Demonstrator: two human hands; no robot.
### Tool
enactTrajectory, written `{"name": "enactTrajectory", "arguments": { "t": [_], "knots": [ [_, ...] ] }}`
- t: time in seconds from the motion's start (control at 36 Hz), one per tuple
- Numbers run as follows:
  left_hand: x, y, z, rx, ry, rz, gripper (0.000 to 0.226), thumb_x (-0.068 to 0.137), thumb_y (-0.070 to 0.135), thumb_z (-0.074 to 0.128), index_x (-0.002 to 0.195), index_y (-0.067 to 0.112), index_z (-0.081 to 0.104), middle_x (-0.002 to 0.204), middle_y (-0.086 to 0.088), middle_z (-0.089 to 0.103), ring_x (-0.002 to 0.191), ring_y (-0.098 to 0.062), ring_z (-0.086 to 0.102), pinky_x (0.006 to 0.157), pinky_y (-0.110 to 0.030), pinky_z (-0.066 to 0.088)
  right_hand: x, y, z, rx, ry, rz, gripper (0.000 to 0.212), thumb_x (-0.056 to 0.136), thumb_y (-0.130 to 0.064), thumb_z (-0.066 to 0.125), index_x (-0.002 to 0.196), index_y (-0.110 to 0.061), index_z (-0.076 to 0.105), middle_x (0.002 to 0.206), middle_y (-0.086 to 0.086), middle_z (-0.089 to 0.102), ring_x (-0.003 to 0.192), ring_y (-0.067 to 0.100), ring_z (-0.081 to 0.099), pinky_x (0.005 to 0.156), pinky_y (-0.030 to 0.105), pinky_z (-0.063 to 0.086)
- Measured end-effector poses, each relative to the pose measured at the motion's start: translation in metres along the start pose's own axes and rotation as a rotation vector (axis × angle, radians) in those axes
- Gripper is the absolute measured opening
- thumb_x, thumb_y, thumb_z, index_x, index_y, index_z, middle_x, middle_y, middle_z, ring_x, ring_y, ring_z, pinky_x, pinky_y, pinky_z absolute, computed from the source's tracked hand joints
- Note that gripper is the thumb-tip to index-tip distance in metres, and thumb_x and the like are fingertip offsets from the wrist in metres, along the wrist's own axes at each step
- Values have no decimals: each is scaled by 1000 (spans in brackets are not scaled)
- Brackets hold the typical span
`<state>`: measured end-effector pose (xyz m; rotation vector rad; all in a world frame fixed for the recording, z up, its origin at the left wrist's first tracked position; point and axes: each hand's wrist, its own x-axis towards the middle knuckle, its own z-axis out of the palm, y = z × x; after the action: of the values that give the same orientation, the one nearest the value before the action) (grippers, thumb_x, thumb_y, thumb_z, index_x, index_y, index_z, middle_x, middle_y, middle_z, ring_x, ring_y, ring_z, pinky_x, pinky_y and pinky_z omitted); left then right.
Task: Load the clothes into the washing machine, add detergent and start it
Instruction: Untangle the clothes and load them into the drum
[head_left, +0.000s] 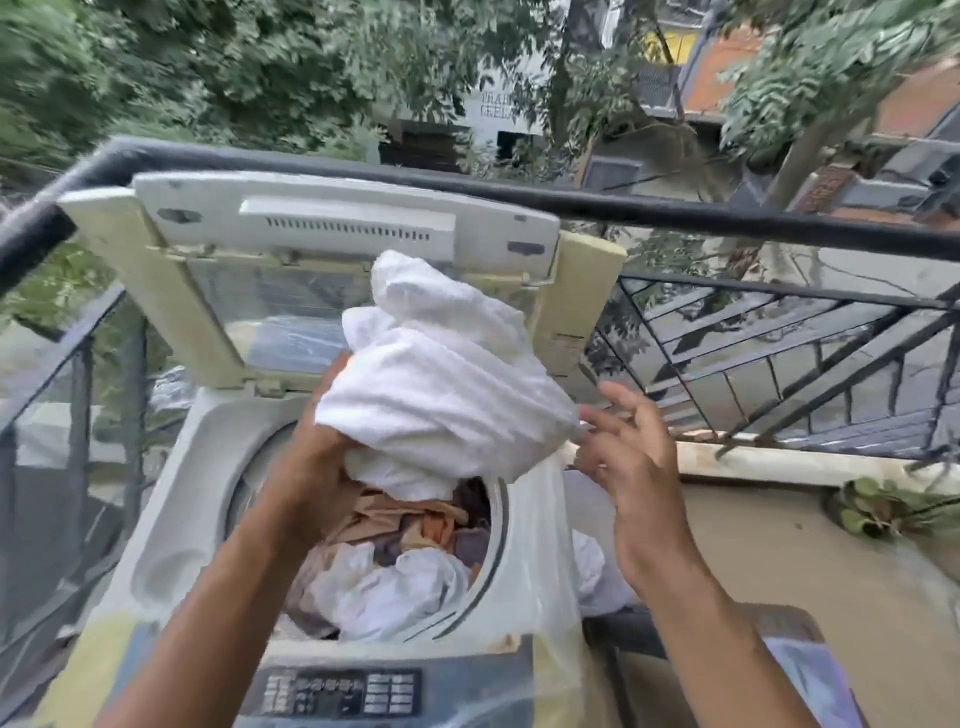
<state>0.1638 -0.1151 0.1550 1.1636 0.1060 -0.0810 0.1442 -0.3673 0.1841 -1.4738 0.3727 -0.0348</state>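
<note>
A top-loading washing machine (171, 499) stands in front of me with its lid (291, 244) raised. Its drum holds several brown, dark and white clothes (395, 566). My left hand (317, 462) grips a bundled white towel (441, 379) from below, holding it above the drum opening. My right hand (628, 457) is beside the towel's right edge, fingers spread, fingertips touching or almost touching the cloth. The control panel (337, 691) sits at the machine's near edge.
A black metal railing (727, 213) runs behind and to the right of the machine, with trees and buildings beyond. A clear plastic cover (545, 545) hangs over the machine's right side. More white cloth (592, 566) lies to the right. A balcony ledge (779, 462) runs at the right.
</note>
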Motion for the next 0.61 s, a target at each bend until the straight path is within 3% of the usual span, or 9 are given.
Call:
{"name": "enactTrajectory", "arguments": {
  "t": [0.08,0.14,0.19,0.25,0.33,0.42,0.47,0.5,0.61],
  "knots": [
    [-5,9,-25,171,-46,112,57,70,20,71,125,31,70,133,-6,71,124,-29,65,97,-45,54,-9,10,17,-236,-280,-207,75,79,-21,70,145,-48,47,143,-13,57,133,10,56,105,40,49],
    [-9,8,-42,203,-65,97,78,62,12,74,137,27,63,138,-7,68,124,-26,65,92,-36,58,-12,16,33,-371,-506,-260,91,86,-23,79,153,-57,29,158,-19,38,147,7,41,115,42,43],
    [-10,2,-56,219,-51,58,84,57,15,77,138,32,65,138,-5,68,121,-21,66,86,-30,57,-12,27,54,-514,-632,-260,106,86,-28,85,155,-64,13,164,-20,23,152,2,27,119,36,36],
    [-10,-8,-66,286,-48,31,85,57,17,79,139,32,65,142,-6,67,126,-26,64,95,-41,55,-6,46,76,-652,-647,-261,111,83,-38,87,154,-68,7,160,-16,22,151,3,25,117,31,33],
    [-8,-30,-86,418,5,21,84,61,22,81,142,33,61,141,-2,68,131,-29,64,106,-47,52,9,89,101,-704,-567,-185,100,80,-36,87,154,-62,24,150,-5,38,134,7,40,106,29,40],
    [-7,-57,-105,522,140,-21,78,67,39,84,138,47,53,129,4,71,114,-13,71,94,-40,60,22,131,115,-804,-532,-83,74,83,-43,80,147,-49,44,145,-4,56,127,14,55,101,32,47],
    [-7,-77,-117,564,267,-77,70,62,50,81,126,50,53,114,8,69,97,3,68,83,-29,60,30,159,121,-895,-511,17,66,82,-51,71,142,-51,43,140,-6,63,124,23,62,99,40,53],
    [-6,-87,-123,588,303,-106,64,61,52,80,120,47,57,109,10,68,94,3,67,81,-28,59,33,171,122,-938,-512,63,65,81,-53,68,141,-53,41,139,-7,63,124,25,62,98,43,54],
    [3,-130,-148,606,289,-308,29,79,26,84,103,34,70,102,8,74,103,-21,72,88,-40,60,39,211,128,-966,-483,176,56,80,-50,65,135,-49,53,137,-10,63,124,22,62,99,41,53]
  ]
}}
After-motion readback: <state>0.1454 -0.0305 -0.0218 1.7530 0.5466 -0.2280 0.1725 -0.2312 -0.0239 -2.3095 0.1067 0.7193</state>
